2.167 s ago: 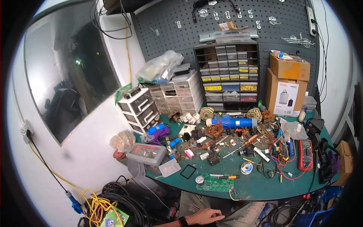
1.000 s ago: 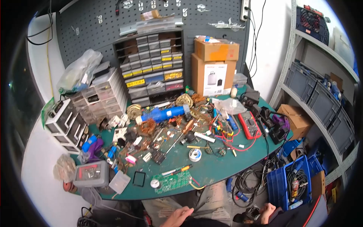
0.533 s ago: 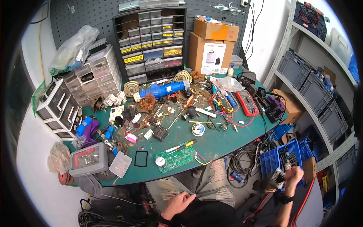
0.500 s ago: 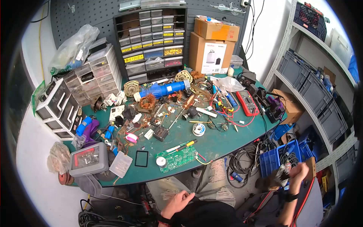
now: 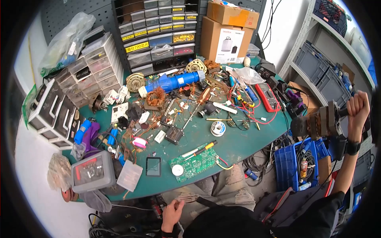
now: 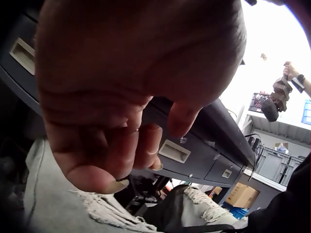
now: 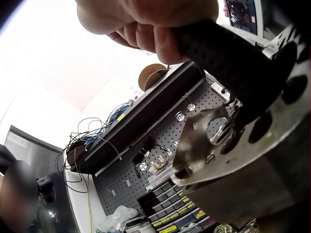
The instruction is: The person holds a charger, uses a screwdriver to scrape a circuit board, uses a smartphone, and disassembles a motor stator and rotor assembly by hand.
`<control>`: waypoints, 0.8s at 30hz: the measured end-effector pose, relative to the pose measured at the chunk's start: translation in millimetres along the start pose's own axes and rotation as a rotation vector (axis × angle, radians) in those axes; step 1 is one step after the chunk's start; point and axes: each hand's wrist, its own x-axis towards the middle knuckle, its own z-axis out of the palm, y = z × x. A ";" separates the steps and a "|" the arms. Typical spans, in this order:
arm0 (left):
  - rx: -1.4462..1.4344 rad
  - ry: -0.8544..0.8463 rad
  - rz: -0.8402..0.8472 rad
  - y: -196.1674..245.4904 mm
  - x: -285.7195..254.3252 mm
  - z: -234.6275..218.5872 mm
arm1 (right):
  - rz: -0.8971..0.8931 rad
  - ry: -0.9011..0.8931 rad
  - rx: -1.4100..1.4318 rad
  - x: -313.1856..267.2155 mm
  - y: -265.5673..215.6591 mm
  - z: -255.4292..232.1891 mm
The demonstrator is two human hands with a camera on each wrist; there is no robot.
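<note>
My right hand (image 5: 358,110) is raised at the right, its fingers wrapped round the black handle of a bulky, motor-like metal piece (image 5: 317,123). Dark blocks and brownish parts show along it, with a rounded dark end to the left. Up close in the right wrist view, the black grip (image 7: 228,63) meets a bent metal plate (image 7: 199,141) with holes. Low over the lap, my left hand (image 5: 172,214) holds nothing. In the left wrist view its fingers (image 6: 121,150) hang loosely curled in front of the table's drawers.
A green circuit board (image 5: 194,164) with a yellow-and-black tool lies near the front edge of the green table (image 5: 246,146). Behind it are a solder spool (image 5: 218,129), a red multimeter (image 5: 268,97) and scattered parts. A blue crate (image 5: 291,170) stands below the raised piece, beside shelving.
My right hand has come into view and lifted the motor-like piece up and to the right. My left hand has shifted slightly left. The head view has turned right and tilted down.
</note>
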 end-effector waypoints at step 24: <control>-0.265 -0.590 -0.699 -120.4 -33.2 -121.2 | 0.384 0.147 -0.089 250.2 190.2 236.1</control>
